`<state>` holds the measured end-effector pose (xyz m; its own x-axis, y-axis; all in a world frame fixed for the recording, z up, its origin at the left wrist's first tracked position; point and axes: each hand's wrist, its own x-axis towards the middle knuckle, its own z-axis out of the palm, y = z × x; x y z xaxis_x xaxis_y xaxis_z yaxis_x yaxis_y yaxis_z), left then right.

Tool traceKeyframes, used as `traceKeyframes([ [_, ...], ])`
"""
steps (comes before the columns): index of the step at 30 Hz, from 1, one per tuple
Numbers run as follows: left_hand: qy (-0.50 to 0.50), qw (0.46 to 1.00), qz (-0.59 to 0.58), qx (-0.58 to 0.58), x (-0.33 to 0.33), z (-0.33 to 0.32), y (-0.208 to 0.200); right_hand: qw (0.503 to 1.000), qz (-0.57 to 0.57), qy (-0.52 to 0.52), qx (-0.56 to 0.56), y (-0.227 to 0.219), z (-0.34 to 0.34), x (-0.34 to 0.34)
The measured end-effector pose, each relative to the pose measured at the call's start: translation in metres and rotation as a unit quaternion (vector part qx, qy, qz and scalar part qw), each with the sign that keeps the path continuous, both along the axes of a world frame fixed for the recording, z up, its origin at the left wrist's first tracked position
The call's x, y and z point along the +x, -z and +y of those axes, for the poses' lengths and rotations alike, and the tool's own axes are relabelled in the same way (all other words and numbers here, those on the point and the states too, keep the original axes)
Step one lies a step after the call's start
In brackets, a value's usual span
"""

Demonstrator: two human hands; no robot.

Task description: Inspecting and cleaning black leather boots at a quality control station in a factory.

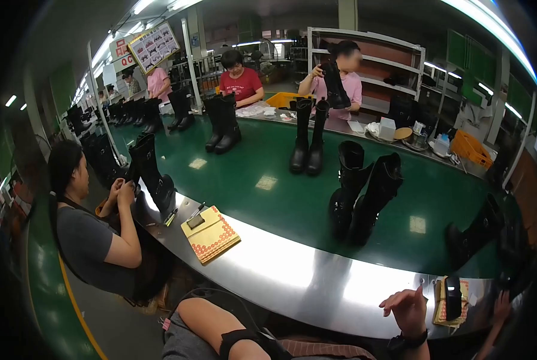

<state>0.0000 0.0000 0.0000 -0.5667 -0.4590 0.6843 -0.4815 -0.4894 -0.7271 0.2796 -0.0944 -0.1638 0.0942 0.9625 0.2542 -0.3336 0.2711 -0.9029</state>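
Note:
My right hand (pixel 407 309), with a black watch at the wrist, is raised over the front edge of the steel table strip (pixel 280 258). It holds nothing, and its fingers are apart and loosely bent. Closest to it is a small yellow stack of paper (pixel 441 309) with a dark, glossy object (pixel 453 297) on top. My left arm (pixel 205 321) is bent across the lower edge of the picture, a black band around it; the hand itself does not show. Beyond the steel strip, a pair of tall black boots (pixel 364 198) stands on the green belt (pixel 256 198).
A yellow booklet (pixel 211 234) with red marks lies left on the steel, near pens (pixel 171 217). More boots (pixel 307 141) stand along the belt. A co-worker (pixel 94 222) handles a boot at left; others work opposite. Another person's hand (pixel 501 307) shows at far right.

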Motion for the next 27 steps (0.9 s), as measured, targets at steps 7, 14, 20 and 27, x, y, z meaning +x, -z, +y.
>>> traceKeyframes([
  [7, -0.222, 0.936, 0.137, -0.237, 0.038, 0.050, 0.104, 0.914, 0.392, 0.067, -0.082, -0.006, 0.042, 0.027],
  [14, -0.302, 0.633, 0.484, -0.523, 0.102, 0.114, 0.180, 0.828, 0.541, 0.107, -0.104, 0.061, 0.076, 0.082],
  [20, -0.380, 0.505, 0.588, -0.505, 0.143, 0.151, 0.206, 0.815, 0.544, 0.124, -0.154, 0.115, 0.096, 0.082],
  [27, -0.507, 0.359, 0.552, -0.557, 0.250, 0.188, 0.196, 0.852, 0.484, 0.080, -0.183, 0.109, 0.104, 0.095],
])
